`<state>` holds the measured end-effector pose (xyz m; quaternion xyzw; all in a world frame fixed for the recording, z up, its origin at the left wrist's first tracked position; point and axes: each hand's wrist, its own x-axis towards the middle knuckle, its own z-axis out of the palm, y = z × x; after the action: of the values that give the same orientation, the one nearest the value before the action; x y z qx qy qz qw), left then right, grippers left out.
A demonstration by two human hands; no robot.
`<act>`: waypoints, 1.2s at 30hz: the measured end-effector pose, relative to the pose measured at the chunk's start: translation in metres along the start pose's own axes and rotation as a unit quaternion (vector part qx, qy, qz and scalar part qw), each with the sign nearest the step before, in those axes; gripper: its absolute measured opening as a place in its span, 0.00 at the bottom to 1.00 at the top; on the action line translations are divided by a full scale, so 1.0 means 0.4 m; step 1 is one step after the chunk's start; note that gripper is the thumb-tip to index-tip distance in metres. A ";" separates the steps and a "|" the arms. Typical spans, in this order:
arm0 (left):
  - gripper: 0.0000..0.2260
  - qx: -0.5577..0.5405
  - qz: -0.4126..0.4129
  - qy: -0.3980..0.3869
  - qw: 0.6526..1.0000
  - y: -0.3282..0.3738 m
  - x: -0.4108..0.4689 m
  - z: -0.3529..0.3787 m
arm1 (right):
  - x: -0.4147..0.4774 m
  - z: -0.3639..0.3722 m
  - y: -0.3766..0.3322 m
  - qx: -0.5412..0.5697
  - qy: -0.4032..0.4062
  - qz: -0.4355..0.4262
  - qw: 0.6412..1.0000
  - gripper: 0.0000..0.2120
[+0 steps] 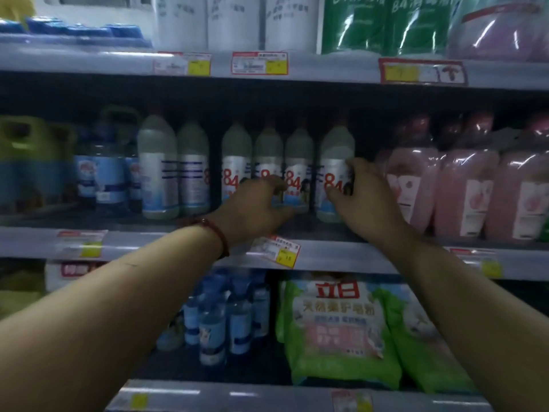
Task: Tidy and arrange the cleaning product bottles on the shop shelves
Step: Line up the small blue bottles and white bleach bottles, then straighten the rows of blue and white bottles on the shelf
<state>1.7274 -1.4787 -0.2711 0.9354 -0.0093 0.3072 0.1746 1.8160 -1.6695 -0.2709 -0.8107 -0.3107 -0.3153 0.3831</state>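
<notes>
Four white 84 bottles (236,162) stand upright on the middle shelf (326,257), well back from its front edge. My left hand (255,209) curls round the lower part of the second 84 bottle (269,153). My right hand (365,197) grasps the rightmost 84 bottle (337,156), fingers wrapped over its label. Just beside it to the right stand pink bottles (413,179) of pink liquid, and at the far left a green jug (29,150). A dark gap separates the third 84 bottle and the rightmost. A price tag (274,251) hangs tilted on the shelf edge. Below lie green bags (335,331) and small blue bottles (214,325).
</notes>
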 end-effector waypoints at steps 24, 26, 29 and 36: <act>0.30 0.149 -0.017 0.021 0.989 -0.241 -0.515 0.027 | -0.452 0.235 -0.148 0.037 -0.156 -0.225 0.961 0.21; 0.28 0.138 -0.037 0.030 0.989 -0.264 -0.519 0.053 | -0.461 0.256 -0.147 0.040 -0.159 -0.221 0.961 0.21; 0.25 0.100 -0.067 0.037 0.992 -0.290 -0.505 0.086 | -0.466 0.293 -0.137 0.063 -0.176 -0.173 0.967 0.20; 0.15 -0.035 -0.172 -0.056 0.983 -0.325 -0.451 0.165 | -0.458 0.373 -0.107 0.124 -0.231 0.000 0.965 0.21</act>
<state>1.6349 -1.3948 -0.4667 0.9322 0.1310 0.2192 0.2566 1.7137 -1.5736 -0.4657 -0.8077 -0.4277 -0.0783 0.3981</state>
